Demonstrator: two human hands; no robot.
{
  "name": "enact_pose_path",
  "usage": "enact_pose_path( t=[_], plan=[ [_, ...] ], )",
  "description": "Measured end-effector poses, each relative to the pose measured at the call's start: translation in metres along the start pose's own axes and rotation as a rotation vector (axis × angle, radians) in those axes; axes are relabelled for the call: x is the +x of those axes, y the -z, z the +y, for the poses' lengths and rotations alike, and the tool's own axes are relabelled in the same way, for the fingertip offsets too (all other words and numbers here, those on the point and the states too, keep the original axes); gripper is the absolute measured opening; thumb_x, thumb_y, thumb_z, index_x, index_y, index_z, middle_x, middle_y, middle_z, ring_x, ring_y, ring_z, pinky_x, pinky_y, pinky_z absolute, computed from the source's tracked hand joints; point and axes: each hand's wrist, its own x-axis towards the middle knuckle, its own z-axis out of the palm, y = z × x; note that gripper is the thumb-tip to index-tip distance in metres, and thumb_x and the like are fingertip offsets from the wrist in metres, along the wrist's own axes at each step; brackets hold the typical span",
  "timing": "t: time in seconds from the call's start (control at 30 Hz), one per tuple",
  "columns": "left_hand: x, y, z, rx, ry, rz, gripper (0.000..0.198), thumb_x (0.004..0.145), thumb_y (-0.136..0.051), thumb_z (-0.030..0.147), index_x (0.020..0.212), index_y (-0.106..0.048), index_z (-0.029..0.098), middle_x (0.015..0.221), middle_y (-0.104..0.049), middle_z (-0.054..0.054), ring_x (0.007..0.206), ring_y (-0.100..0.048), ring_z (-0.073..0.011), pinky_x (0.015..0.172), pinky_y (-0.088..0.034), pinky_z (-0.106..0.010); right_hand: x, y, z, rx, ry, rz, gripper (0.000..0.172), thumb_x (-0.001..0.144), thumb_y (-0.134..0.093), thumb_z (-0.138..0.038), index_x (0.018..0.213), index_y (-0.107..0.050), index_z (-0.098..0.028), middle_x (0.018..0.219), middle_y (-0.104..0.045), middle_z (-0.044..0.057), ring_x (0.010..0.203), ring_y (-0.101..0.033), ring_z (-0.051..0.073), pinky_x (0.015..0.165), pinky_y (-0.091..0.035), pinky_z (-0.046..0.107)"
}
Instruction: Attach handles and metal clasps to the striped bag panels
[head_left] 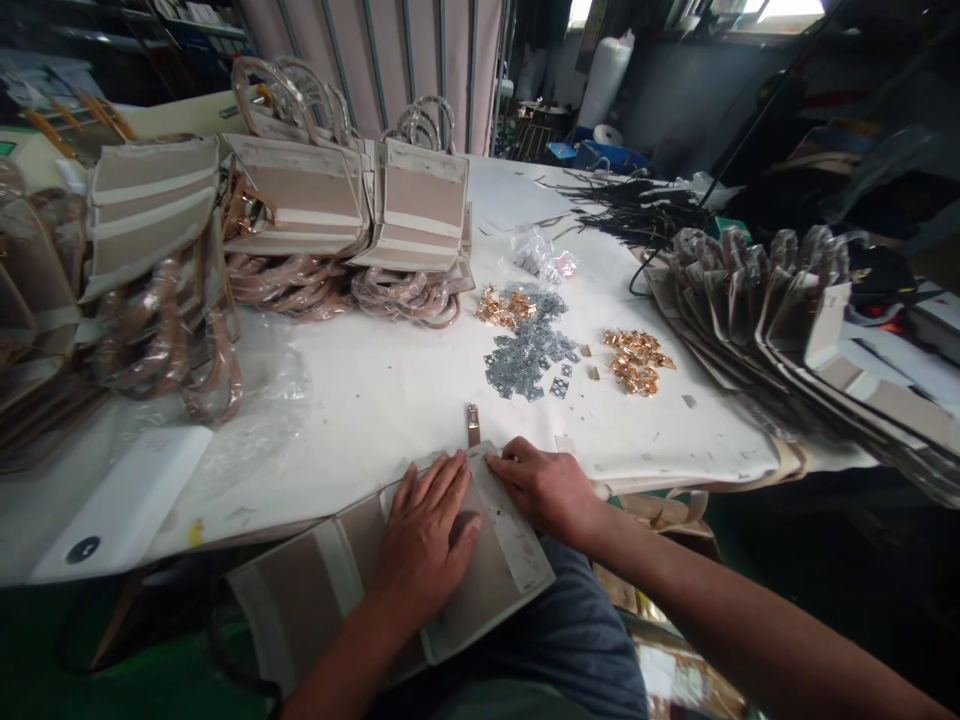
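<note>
A beige unfinished handbag body (491,565) lies tilted over the table's front edge and my lap, its inner side with pale reinforcing strips facing up. My left hand (427,535) rests flat on it, fingers stretched toward its far edge. At the upper right corner of the panel, my right hand (544,490) is closed, thumb and fingertips pressed together against the edge. Whatever sits between those fingers is hidden. Beyond the far edge pokes a short brown strap with a metal fitting (473,424).
Grey metal plates (521,360) lie heaped mid-table, with gold-coloured fittings (506,306) behind and another gold pile (637,362) to the right. Bag bodies with wrapped handles (420,200) are stacked at left; more bag bodies (780,300) stand at right. A white device (135,500) occupies the left front.
</note>
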Motion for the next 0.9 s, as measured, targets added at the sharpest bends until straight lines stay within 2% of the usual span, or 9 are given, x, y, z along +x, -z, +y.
enact_pose_path(
  t=[0.27,0.43,0.57,0.73,0.83,0.9],
  plan=[
    [0.000,-0.005,0.000,0.036,0.020,0.014,0.061,0.101,-0.054,0.037,0.158,-0.048,0.017,0.164,-0.050,-0.009,0.151,-0.046,-0.0328,0.127,-0.032,-0.059,0.002,0.005,0.001,-0.069,0.066,-0.075,0.051,0.107,-0.049,-0.032,0.158,-0.049,-0.032,0.129,-0.066,0.010,0.087,-0.071,0.021,0.067,-0.050,0.028],
    [-0.002,-0.008,0.002,0.083,0.012,0.031,0.061,0.100,-0.055,0.037,0.157,-0.049,0.017,0.164,-0.048,-0.010,0.151,-0.046,-0.0343,0.128,-0.030,-0.060,0.001,0.003,-0.003,-0.161,0.112,-0.047,0.051,0.109,-0.045,-0.028,0.159,-0.045,-0.024,0.127,-0.066,0.013,0.093,-0.072,0.024,0.071,-0.054,0.031],
    [-0.002,-0.007,0.003,0.142,-0.014,0.036,0.060,0.101,-0.053,0.038,0.157,-0.049,0.017,0.162,-0.051,-0.012,0.149,-0.048,-0.0335,0.127,-0.032,-0.059,0.000,0.007,-0.007,-0.177,0.190,-0.020,0.044,0.108,-0.044,-0.021,0.151,-0.051,-0.017,0.127,-0.066,0.016,0.098,-0.072,0.026,0.073,-0.056,0.032],
    [0.000,-0.005,0.001,0.189,-0.051,0.056,0.058,0.102,-0.051,0.038,0.156,-0.050,0.015,0.160,-0.054,-0.013,0.147,-0.051,-0.0328,0.124,-0.037,-0.060,0.002,0.006,-0.013,-0.212,0.210,0.031,0.037,0.103,-0.047,-0.014,0.139,-0.056,-0.012,0.126,-0.067,0.016,0.092,-0.072,0.026,0.069,-0.057,0.033],
    [0.000,-0.005,0.000,0.190,-0.058,0.084,0.057,0.102,-0.052,0.038,0.155,-0.052,0.017,0.159,-0.055,-0.012,0.145,-0.053,-0.0327,0.123,-0.038,-0.059,0.002,0.005,-0.016,-0.201,0.186,0.059,0.036,0.102,-0.051,-0.017,0.137,-0.057,-0.013,0.123,-0.069,0.015,0.086,-0.072,0.024,0.067,-0.055,0.031],
    [-0.001,-0.007,-0.001,0.195,-0.061,0.104,0.056,0.102,-0.052,0.038,0.155,-0.052,0.018,0.159,-0.056,-0.012,0.145,-0.053,-0.0321,0.123,-0.038,-0.058,0.002,0.008,-0.013,-0.150,0.161,0.078,0.032,0.103,-0.052,-0.022,0.133,-0.062,-0.019,0.121,-0.071,0.011,0.084,-0.073,0.022,0.067,-0.053,0.029]
  ],
)
